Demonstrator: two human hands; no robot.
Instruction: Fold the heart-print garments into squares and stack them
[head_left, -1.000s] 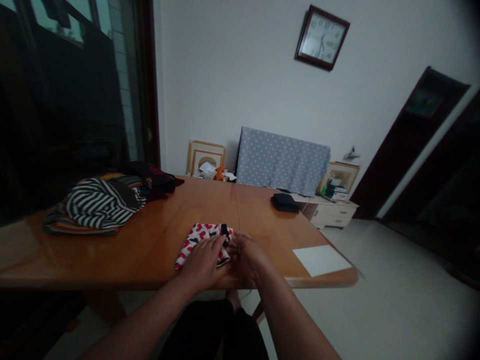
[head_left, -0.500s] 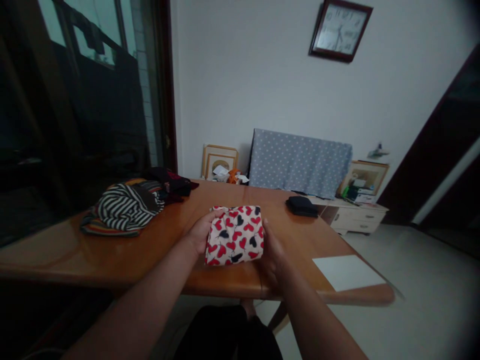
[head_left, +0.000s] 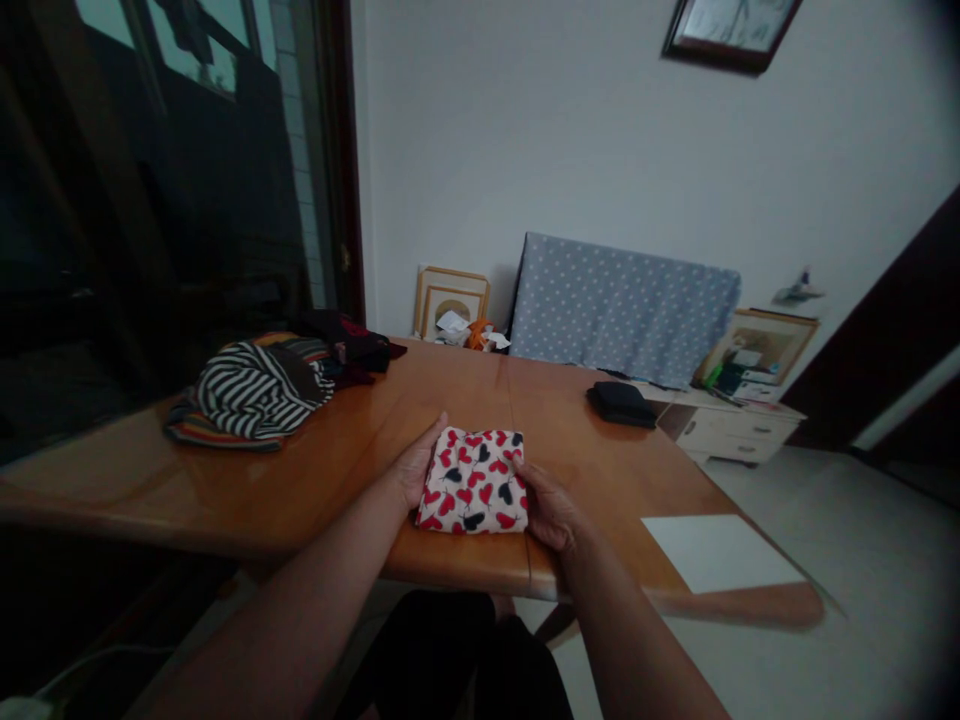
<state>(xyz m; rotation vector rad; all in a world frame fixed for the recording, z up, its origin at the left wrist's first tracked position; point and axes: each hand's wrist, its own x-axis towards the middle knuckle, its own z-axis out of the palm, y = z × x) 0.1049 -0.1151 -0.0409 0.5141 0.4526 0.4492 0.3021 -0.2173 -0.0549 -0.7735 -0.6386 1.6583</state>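
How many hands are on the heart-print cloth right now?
2. The left hand is at the left edge of the heart-print cloth; the right hand is at its right edge. Both are partly hidden.

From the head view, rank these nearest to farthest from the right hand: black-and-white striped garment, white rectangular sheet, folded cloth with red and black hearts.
1. Folded heart-print cloth: touching the right hand.
2. White rectangular sheet: to its right.
3. Black-and-white striped garment: far left.

Glossy wood table (head_left: 352, 480), matt heart-print cloth (head_left: 476, 483), smooth white sheet (head_left: 720, 553)
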